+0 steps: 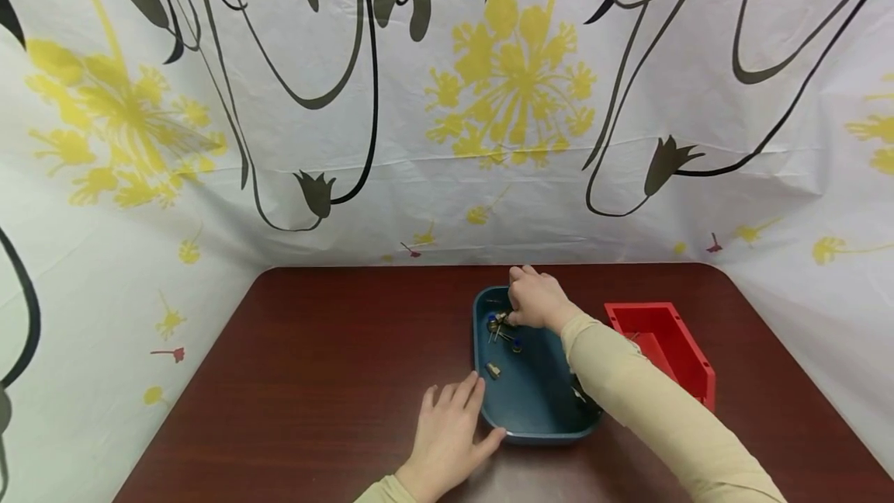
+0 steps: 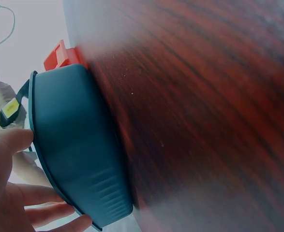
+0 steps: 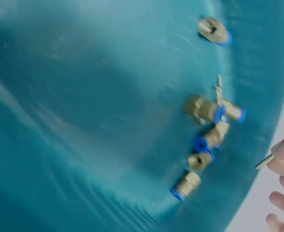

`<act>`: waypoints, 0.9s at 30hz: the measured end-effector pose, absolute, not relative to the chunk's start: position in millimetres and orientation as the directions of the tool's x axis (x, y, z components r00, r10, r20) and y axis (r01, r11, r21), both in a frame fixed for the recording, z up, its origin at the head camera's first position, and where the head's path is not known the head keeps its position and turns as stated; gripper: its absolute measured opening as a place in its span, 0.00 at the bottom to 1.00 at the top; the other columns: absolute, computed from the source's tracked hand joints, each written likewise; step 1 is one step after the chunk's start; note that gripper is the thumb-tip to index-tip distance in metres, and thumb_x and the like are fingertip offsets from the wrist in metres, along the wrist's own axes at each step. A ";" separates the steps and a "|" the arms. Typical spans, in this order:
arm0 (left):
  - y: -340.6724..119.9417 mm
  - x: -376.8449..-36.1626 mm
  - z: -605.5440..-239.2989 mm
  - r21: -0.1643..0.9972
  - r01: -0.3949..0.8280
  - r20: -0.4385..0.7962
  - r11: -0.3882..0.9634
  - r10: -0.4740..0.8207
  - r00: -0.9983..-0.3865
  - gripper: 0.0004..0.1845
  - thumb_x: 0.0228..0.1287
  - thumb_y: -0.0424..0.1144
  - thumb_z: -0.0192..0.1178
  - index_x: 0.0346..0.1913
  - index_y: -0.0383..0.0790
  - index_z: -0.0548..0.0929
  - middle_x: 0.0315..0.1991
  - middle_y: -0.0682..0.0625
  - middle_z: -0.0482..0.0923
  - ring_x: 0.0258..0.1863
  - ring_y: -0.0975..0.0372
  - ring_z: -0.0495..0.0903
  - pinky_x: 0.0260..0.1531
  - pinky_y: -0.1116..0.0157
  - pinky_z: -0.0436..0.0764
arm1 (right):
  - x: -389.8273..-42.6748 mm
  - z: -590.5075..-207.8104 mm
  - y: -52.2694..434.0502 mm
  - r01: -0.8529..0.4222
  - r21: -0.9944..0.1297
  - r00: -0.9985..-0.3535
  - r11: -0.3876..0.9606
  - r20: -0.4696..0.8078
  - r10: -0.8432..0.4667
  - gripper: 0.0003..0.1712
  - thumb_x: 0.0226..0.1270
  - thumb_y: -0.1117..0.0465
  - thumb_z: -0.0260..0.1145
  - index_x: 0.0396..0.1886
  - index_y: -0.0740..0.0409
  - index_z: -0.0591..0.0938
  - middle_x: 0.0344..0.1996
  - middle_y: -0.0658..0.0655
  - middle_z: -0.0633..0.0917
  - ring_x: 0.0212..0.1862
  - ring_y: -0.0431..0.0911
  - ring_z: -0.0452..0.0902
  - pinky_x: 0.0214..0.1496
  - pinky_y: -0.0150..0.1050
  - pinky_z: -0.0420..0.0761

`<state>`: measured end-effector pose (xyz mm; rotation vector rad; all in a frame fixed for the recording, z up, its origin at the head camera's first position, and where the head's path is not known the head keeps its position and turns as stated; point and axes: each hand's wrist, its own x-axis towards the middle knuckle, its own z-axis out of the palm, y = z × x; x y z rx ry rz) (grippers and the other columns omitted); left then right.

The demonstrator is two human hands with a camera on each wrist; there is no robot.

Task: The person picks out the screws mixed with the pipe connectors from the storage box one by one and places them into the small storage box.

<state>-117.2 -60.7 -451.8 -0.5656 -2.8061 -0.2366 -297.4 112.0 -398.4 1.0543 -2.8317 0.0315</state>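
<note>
The right hand (image 1: 538, 301) is at the upper right of centre in the head view, over the far end of a blue tray (image 1: 534, 402). Its grip is narrow: in the right wrist view, thumb and forefinger pinch a small threaded screw (image 3: 264, 162) at the lower right of the frame, its point angled down and left, seen against the tray's edge. The other fingers are bent and spread apart.

The left hand (image 1: 450, 433), at the bottom centre of the head view, has a wide grip, with fingers extended and thumb apart, and touches the tray's left rim. The left wrist view shows thumb and fingers at that rim along the lower left.

Inside the tray, right of centre in the right wrist view, brass fittings (image 3: 202, 108) with blue collars lie in a loose cluster with more screws (image 3: 219, 92) among them; one separate fitting (image 3: 213, 30) lies higher up the frame. The view is slightly blurred.

A red bin (image 1: 698, 367) stands right of the tray, partly behind the right sleeve (image 1: 649, 402). Both containers stand on a dark reddish-brown tabletop (image 1: 349, 363), with a flower-printed cloth (image 1: 419, 123) behind.
</note>
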 end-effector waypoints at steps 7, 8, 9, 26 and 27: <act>-60.2 -116.5 -452.8 0.104 0.391 0.286 0.914 0.350 -0.892 0.35 0.52 0.63 0.52 0.56 0.41 0.73 0.55 0.50 0.68 0.46 0.57 0.70 0.44 0.48 0.64 | -297.2 -377.6 125.7 -0.663 0.009 -0.740 0.748 0.142 -0.658 0.16 0.44 0.56 0.69 0.08 0.46 0.71 0.29 0.51 0.68 0.31 0.47 0.61 0.24 0.38 0.64; -60.1 -116.5 -452.9 0.105 0.391 0.288 0.914 0.349 -0.892 0.35 0.52 0.63 0.52 0.56 0.41 0.73 0.55 0.50 0.68 0.46 0.57 0.70 0.44 0.48 0.64 | -296.9 -375.3 127.7 -0.664 0.006 -0.739 0.748 0.146 -0.658 0.16 0.44 0.56 0.69 0.08 0.46 0.71 0.29 0.51 0.68 0.31 0.47 0.61 0.23 0.38 0.63; -60.0 -116.5 -453.0 0.105 0.392 0.292 0.914 0.348 -0.891 0.35 0.52 0.63 0.52 0.56 0.40 0.73 0.55 0.50 0.68 0.45 0.57 0.70 0.44 0.48 0.64 | -296.8 -373.4 129.6 -0.663 0.004 -0.740 0.748 0.150 -0.656 0.16 0.44 0.56 0.68 0.08 0.46 0.71 0.29 0.51 0.67 0.31 0.47 0.61 0.23 0.38 0.63; -59.7 -115.8 -451.9 0.101 0.395 0.301 0.913 0.350 -0.887 0.35 0.52 0.63 0.52 0.56 0.40 0.73 0.55 0.49 0.68 0.45 0.57 0.71 0.43 0.48 0.64 | -285.6 -350.6 163.4 -0.679 0.050 -0.710 0.732 0.207 -0.673 0.16 0.42 0.58 0.69 0.08 0.45 0.69 0.30 0.50 0.68 0.34 0.47 0.61 0.24 0.37 0.63; -59.6 -115.8 -451.8 0.101 0.394 0.300 0.913 0.350 -0.887 0.35 0.52 0.63 0.52 0.56 0.40 0.73 0.55 0.49 0.68 0.45 0.57 0.71 0.43 0.48 0.64 | -284.8 -350.3 165.3 -0.681 0.050 -0.708 0.730 0.210 -0.675 0.17 0.42 0.58 0.69 0.07 0.45 0.69 0.29 0.50 0.68 0.34 0.47 0.61 0.23 0.37 0.62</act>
